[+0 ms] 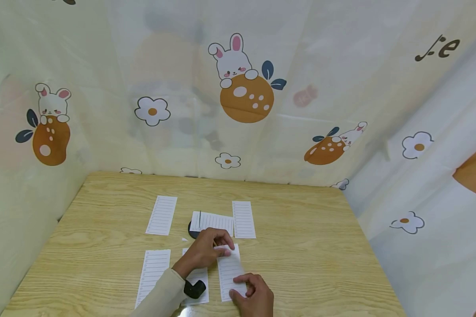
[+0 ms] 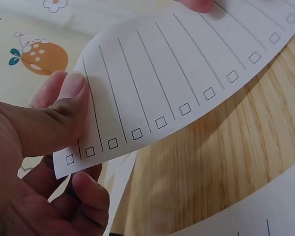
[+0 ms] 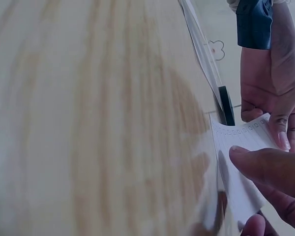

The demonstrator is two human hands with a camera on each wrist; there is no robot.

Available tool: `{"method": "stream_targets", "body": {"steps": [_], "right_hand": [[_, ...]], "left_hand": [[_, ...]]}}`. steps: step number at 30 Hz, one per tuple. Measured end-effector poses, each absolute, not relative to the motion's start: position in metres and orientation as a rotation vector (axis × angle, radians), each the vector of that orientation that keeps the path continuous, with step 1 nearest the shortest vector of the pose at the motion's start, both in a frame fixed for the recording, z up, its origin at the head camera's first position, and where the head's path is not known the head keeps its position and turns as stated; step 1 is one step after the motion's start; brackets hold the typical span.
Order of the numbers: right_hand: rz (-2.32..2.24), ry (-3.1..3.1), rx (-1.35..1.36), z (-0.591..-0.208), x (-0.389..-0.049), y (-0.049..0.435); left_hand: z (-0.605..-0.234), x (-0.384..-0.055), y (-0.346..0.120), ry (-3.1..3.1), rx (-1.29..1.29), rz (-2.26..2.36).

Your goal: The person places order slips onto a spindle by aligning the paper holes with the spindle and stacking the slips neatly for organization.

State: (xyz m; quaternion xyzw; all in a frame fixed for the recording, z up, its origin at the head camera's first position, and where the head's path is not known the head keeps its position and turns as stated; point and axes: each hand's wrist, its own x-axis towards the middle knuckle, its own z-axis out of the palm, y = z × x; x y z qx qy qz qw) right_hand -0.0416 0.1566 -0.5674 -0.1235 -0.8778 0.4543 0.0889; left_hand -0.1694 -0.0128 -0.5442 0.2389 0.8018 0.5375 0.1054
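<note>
A white ruled checklist strip (image 1: pixel 229 269), with small boxes along one edge, is held up between both hands and bows in the left wrist view. My left hand (image 1: pixel 207 247) pinches its far end, the thumb (image 2: pixel 71 96) on the printed face and fingers behind. At the near right edge my right hand (image 1: pixel 257 294) holds the strip, its thumb (image 3: pixel 258 160) lying over the paper in the right wrist view. Under the left forearm another checklist strip (image 1: pixel 199 277) lies partly hidden. Just beyond the left hand, a sideways strip (image 1: pixel 218 222) overlaps a round black base (image 1: pixel 193 232).
A thin dark rod (image 1: pixel 200 219) stands up at the black base. More ruled strips lie on the wooden table: one back left (image 1: pixel 161 215), one back right (image 1: pixel 243 220), one front left (image 1: pixel 154 268). A small paper scrap (image 1: pixel 184 239) lies near the base. Printed curtains (image 1: pixel 174 145) surround the table.
</note>
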Motion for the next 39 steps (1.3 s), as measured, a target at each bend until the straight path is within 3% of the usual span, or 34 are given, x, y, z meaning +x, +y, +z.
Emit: {"method": "stream_targets", "body": {"steps": [27, 34, 39], "right_hand": [[1.449, -2.547, -0.481, -0.56, -0.046, 0.165], [1.576, -2.454, -0.492, -0.548, -0.054, 0.177], [1.655, -2.385, -0.463, -0.538, -0.059, 0.183]], "left_hand": [[-0.527, -0.166, -0.022, 2.367, 0.609, 1.816], [-0.501, -0.155, -0.024, 2.395, 0.53, 1.819], [-0.515, -0.16, -0.027, 2.418, 0.497, 1.846]]}}
